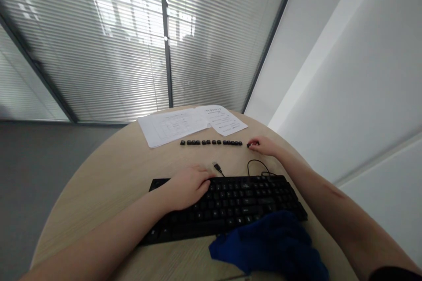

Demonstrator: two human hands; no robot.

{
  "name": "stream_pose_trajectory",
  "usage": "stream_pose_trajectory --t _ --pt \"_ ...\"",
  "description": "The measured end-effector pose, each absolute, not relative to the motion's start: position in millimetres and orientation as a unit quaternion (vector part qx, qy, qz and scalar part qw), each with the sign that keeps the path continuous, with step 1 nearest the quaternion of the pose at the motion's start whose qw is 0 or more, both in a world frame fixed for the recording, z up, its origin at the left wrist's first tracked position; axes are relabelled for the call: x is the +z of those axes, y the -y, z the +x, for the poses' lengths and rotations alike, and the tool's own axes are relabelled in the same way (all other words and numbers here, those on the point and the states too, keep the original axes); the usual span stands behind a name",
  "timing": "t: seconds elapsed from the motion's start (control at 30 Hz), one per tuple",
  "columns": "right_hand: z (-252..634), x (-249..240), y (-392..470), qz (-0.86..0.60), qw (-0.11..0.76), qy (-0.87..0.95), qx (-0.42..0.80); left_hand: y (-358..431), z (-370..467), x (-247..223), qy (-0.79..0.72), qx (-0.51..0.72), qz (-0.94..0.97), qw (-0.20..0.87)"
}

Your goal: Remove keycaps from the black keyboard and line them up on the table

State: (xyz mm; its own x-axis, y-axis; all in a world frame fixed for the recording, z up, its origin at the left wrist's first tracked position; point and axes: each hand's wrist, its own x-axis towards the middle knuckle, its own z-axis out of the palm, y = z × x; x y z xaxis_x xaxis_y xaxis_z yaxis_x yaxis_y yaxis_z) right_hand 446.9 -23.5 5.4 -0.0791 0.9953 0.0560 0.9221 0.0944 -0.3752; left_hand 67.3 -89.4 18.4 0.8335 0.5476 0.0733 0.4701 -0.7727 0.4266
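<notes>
right hand (263,145) seemingly pinches blocky keycap (249,145); left hand (190,184), thumb apart, rests on plastic keyboard (227,204)

I hold the left forearm (108,232) extended inward across the near left edge of the table (89,184); the left hand (189,188) is palm down, fingers directed right, thumb apart. I hold the right forearm (306,175) aligned along the right edge; the right hand (262,145) is farther forward, thumb and fingertips drawn together.

An office, judging by slatted blinds (132,66), printed papers (174,125) and a keyboard (237,202)
</notes>
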Motion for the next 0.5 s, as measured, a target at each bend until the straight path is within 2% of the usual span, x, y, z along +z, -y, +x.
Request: stream_pose_trajectory --t 0.5 --pt "458 -11 -8 -0.626 0.131 0.756 0.139 84 64 24 -0.234 0.086 0.937 0.244"
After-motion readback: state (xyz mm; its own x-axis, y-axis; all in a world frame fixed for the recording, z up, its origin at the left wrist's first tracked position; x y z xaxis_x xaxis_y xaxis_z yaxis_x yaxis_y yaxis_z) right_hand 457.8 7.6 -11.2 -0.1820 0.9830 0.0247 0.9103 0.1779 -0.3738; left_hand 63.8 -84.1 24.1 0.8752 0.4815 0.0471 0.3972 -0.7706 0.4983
